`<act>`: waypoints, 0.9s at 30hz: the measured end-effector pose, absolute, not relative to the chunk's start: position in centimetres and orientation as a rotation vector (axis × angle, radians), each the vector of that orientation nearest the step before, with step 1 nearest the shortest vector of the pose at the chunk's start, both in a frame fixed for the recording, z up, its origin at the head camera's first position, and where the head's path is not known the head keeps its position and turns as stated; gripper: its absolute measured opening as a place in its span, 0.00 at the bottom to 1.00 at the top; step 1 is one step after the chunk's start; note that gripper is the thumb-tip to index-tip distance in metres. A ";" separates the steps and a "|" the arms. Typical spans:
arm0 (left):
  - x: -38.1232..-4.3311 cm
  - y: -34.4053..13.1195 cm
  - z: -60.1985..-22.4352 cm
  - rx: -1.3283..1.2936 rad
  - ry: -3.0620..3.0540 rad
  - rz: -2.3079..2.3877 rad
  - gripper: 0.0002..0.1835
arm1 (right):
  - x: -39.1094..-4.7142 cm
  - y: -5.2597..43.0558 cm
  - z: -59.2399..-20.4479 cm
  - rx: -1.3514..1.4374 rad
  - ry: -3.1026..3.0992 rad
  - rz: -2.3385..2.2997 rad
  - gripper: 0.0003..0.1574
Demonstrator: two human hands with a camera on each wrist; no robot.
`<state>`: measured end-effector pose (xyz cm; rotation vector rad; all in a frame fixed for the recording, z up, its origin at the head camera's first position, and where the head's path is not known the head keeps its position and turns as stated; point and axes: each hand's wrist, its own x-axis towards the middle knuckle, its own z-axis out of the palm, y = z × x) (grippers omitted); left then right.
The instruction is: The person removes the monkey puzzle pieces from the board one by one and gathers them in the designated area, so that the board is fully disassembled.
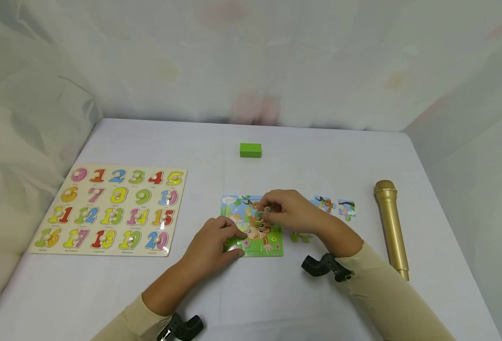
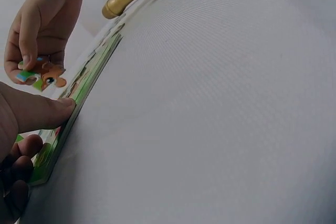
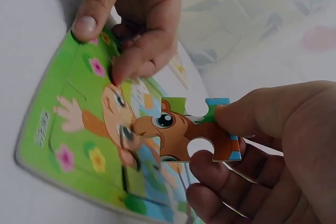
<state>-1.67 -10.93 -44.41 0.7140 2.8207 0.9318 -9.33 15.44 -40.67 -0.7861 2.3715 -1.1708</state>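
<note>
A small jigsaw puzzle in a green-edged frame, with a cartoon animal picture, lies flat on the white table. My left hand rests on its left side; the thumb touches the near edge and a bent index fingertip touches the picture. Over the puzzle, my right hand pinches a jigsaw piece between thumb and fingers. That piece shows a brown face with one eye, raised above the board in both wrist views. Loose jigsaw pieces lie right of the puzzle, some partly hidden by the right hand.
At the left lies a number board with numerals from 0 to 20. A green block sits beyond the puzzle. The gold microphone lies at the right. White cloth walls stand around the table.
</note>
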 end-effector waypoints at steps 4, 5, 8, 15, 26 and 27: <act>-1.7 -10.9 -44.4 0.711 2.822 0.918 0.18 | -9.3 16.6 -40.4 -0.756 2.370 -1.164 0.09; -1.7 -10.8 -44.4 0.711 2.823 0.912 0.18 | -9.3 16.9 -40.3 -0.747 2.373 -1.166 0.09; -1.7 -10.8 -44.4 0.708 2.830 0.884 0.17 | -9.2 17.8 -40.2 -0.726 2.371 -1.181 0.09; -1.5 -10.6 -44.2 0.754 2.879 0.798 0.17 | -8.7 19.8 -39.9 -0.664 2.387 -1.192 0.08; -1.8 -10.6 -44.0 0.823 2.939 0.791 0.11 | -7.8 23.2 -40.7 -0.474 2.422 -1.207 0.07; -1.9 -10.5 -44.1 0.829 2.946 0.796 0.10 | -7.6 23.5 -40.8 -0.447 2.418 -1.209 0.06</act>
